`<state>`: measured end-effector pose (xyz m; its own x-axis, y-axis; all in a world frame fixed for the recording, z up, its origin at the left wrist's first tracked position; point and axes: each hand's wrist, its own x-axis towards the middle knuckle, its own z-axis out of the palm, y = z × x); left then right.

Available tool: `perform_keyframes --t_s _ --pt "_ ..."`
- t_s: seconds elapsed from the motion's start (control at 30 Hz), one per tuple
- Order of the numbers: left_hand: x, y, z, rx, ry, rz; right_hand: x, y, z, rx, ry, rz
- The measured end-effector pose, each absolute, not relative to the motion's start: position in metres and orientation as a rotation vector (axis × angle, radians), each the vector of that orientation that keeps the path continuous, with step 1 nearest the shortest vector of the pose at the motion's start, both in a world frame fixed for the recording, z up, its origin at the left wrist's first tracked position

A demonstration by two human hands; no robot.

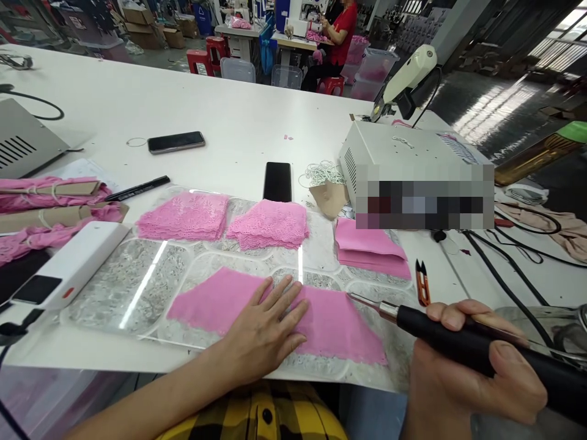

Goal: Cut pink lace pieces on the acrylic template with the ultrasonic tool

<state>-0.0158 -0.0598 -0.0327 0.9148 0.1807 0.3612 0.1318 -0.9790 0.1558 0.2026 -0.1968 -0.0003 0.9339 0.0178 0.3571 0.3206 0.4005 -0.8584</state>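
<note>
My left hand (266, 327) lies flat, fingers stretched out, on a pink fabric piece (339, 324) spread over a grey patterned glass plate (123, 281). My right hand (477, 366) is wrapped round the black handle of a heat-cutting tool (440, 336). The tool's metal tip (362, 300) touches the right part of the fabric. Behind the fabric lie two stacks of pink lace (183, 215) (270, 224) and a stack of plain pink pieces (371, 247).
Small orange snips (422, 284) lie right of the plate. A white control box (413, 165), two phones (176, 142) (277, 181), a black pen (137, 189), a white power bank (68, 263) and lace bundles (46, 205) surround it. A person in red (342, 36) sits far behind.
</note>
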Motion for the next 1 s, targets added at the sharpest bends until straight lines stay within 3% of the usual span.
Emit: perform_keyframes --t_s 1.0 --pt "-0.017 -0.061 -0.030 2.974 0.286 0.588 0.188 -0.185 0.003 -1.130 -0.308 -0.073"
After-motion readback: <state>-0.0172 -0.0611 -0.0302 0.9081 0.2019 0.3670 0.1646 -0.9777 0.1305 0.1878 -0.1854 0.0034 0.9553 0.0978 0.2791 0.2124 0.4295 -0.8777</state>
